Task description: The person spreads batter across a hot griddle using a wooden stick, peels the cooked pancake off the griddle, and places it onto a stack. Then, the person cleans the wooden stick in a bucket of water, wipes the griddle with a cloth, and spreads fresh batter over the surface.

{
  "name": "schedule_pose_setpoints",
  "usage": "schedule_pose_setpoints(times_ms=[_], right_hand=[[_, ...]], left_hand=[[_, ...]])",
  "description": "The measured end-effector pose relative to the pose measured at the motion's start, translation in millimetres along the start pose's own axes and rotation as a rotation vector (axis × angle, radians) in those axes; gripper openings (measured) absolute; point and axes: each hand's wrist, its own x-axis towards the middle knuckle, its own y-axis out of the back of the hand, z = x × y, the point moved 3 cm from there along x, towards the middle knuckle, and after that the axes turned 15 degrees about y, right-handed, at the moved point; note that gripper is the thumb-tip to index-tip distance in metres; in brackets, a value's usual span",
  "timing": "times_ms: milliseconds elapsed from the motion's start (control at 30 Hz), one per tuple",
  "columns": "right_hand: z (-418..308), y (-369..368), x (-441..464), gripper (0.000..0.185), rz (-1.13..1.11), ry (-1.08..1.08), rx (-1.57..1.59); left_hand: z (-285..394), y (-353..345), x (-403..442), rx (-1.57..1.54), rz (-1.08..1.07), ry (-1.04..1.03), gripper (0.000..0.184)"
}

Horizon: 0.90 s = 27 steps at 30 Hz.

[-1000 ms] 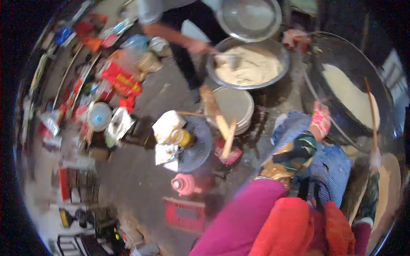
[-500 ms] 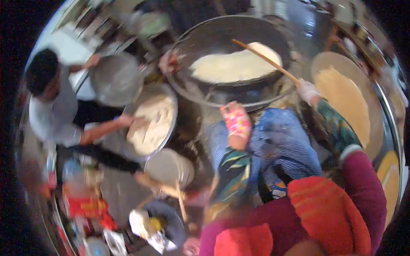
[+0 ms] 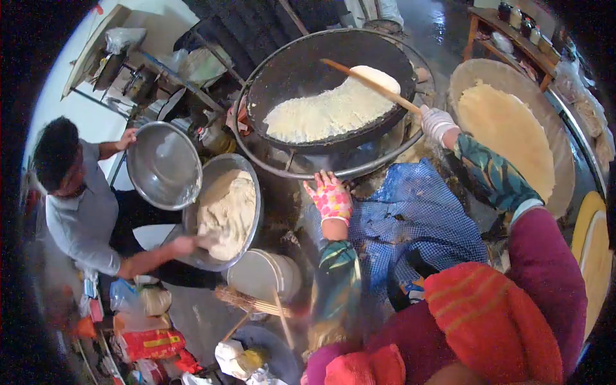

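My right hand (image 3: 439, 124), in a pale glove, is closed around the lower end of a long wooden stick (image 3: 370, 84). The stick slants up and left over a wide dark pan (image 3: 282, 70), its flat part above a pale yellow layer (image 3: 327, 113) that curves along the pan's near side. My left hand (image 3: 332, 196), in a pink patterned glove, has its fingers spread at the near side of the metal ring (image 3: 292, 173) around the pan. Nothing shows in its grasp. A blue checked cloth (image 3: 417, 215) covers my lap.
To the left, a co-worker (image 3: 86, 205) tilts an empty metal basin (image 3: 165, 165) and reaches into a basin of dough (image 3: 228, 215). A bucket (image 3: 263, 273) stands below. On the right, a round tray (image 3: 564, 154) holds a large tan sheet (image 3: 507, 135).
The view has swung right to face the pan, then steadied. My right hand still grips the stick. The co-worker's empty basin now sits closer to the dough basin.
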Motion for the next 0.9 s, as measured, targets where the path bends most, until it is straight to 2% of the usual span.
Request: schedule_pose_setpoints(times_ms=[67, 133, 200, 267, 333, 367, 400, 433, 467, 533, 600, 633, 667, 767, 800, 867, 900], right_hand=[[0.6, -1.6, -6.2, 0.024, -0.061, 0.077, 0.001], [33.8, -16.0, -2.4, 0.024, -0.059, -0.074, -0.021], [42.7, -21.6, 7.5, 0.027, -0.054, -0.047, -0.014], [13.4, 2.7, -11.0, 0.027, -0.034, 0.001, 0.009], [10.1, -7.6, -21.3, 0.027, -0.094, 0.107, -0.050], [16.9, -12.0, -20.4, 0.028, -0.210, 0.046, -0.038], [35.2, -23.4, -13.7, 0.028, -0.220, 0.056, -0.042], [64.0, -37.4, -1.0, 0.026, -0.120, -0.010, -0.034], [77.9, -47.0, 3.8, 0.025, -0.025, -0.077, -0.022], [42.6, -14.1, -5.1, 0.027, -0.040, -0.060, 0.016], [36.3, -13.1, -14.7, 0.029, -0.236, 0.054, 0.033], [27.4, -7.8, -28.3, 0.027, -0.159, 0.166, -0.040], [42.6, -24.7, -28.1, 0.026, -0.137, 0.046, -0.060], [87.9, -34.9, -7.2, 0.029, -0.021, -0.047, -0.032], [83.9, -37.8, -8.2, 0.029, -0.020, -0.052, -0.018], [68.1, -31.2, -2.7, 0.023, -0.018, 0.089, -0.076], [34.6, 0.2, -18.4, 0.021, -0.047, 0.027, 0.067]], left_hand=[[0.1, -3.2, 0.1, -0.003, 0.018, 0.033, 0.057], [-1.0, -13.9, 3.8, 0.030, 0.106, 0.075, 0.055], [-2.6, -4.6, 4.6, -0.014, -0.039, 0.089, 0.044], [-0.2, -0.8, 5.2, 0.029, -0.051, 0.146, 0.042], [12.6, -3.3, 7.7, 0.063, -0.010, 0.134, 0.055], [29.1, 0.0, 5.5, -0.001, -0.035, 0.058, 0.056], [49.8, 15.5, 0.5, -0.062, -0.062, -0.026, 0.056], [69.8, 7.1, -7.8, -0.033, 0.020, -0.088, 0.061], [81.3, 4.4, -13.0, -0.082, -0.035, -0.089, 0.067], [94.4, -15.5, -17.4, -0.004, -0.011, -0.043, 0.069], [90.7, -30.0, -14.1, 0.086, 0.064, -0.065, 0.068], [89.9, -12.7, -18.1, 0.133, 0.009, -0.072, 0.068], [90.2, -21.9, -14.6, 0.150, 0.048, -0.064, 0.065], [83.0, -29.8, -12.4, 0.132, 0.017, -0.080, 0.062], [80.2, -32.5, -12.6, 0.142, 0.050, -0.082, 0.063], [73.7, -30.4, -9.1, 0.158, 0.087, -0.088, 0.063], [71.4, -26.3, -8.9, 0.181, 0.062, -0.067, 0.065]])
